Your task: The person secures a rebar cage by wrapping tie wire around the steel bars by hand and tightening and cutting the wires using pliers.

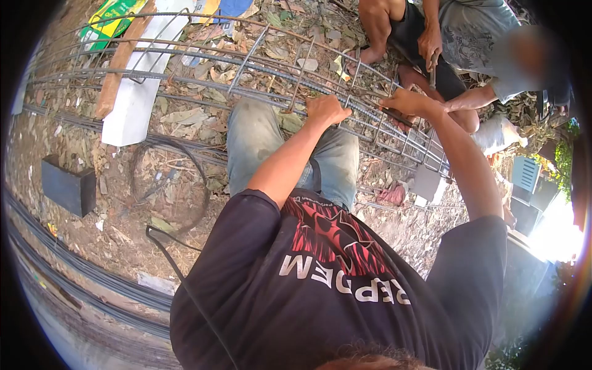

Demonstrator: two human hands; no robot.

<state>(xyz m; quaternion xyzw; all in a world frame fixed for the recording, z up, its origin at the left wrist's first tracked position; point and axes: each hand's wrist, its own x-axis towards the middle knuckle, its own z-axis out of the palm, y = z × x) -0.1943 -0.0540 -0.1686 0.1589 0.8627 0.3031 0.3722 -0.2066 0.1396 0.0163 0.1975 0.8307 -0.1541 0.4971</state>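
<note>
A long cage of steel bars (246, 62) with rectangular stirrups runs across the upper part of the head view. My left hand (327, 111) is closed on a bar at the cage's near side, above my knees. Farther right, my right hand (412, 102) has its fingers curled beside the cage's bars and stirrups. A thin dark object (396, 118) lies at its fingertips, but what the fingers grip is too small to make out.
A co-worker (472, 37) crouches at the upper right, one hand holding a tool (433, 75) near the cage. A white block (131, 111) and brown board (120, 77) lie under the cage. Left are a dark block (68, 186), coiled wire (205, 185) and long bars (92, 266).
</note>
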